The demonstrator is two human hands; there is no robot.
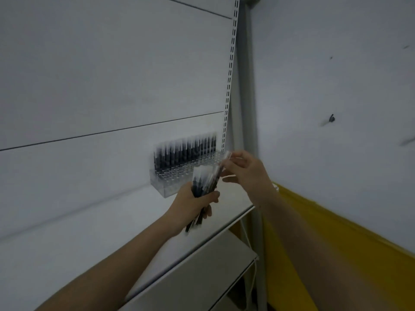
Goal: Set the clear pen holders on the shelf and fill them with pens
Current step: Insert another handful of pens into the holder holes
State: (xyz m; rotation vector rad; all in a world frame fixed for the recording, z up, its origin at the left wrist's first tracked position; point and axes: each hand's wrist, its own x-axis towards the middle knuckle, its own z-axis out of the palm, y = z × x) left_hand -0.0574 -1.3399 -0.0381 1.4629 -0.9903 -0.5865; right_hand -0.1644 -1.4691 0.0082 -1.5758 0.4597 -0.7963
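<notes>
A clear pen holder (166, 187) with a grid of holes stands on the white shelf (125, 221) against the back panel. Its rear rows hold several black pens with clear caps (186, 151); the front rows are bare. My left hand (193, 205) grips a bundle of black pens (202, 182) upright, just in front of the holder. My right hand (244, 171) pinches the top of one pen (221, 167) at the right edge of the bundle, tilted up and to the right. The picture is blurred.
A slotted white upright (229, 86) and a grey post (247, 108) close off the shelf's right end. A lower shelf (202, 277) juts out beneath. On the right is a white wall with a yellow band (336, 254).
</notes>
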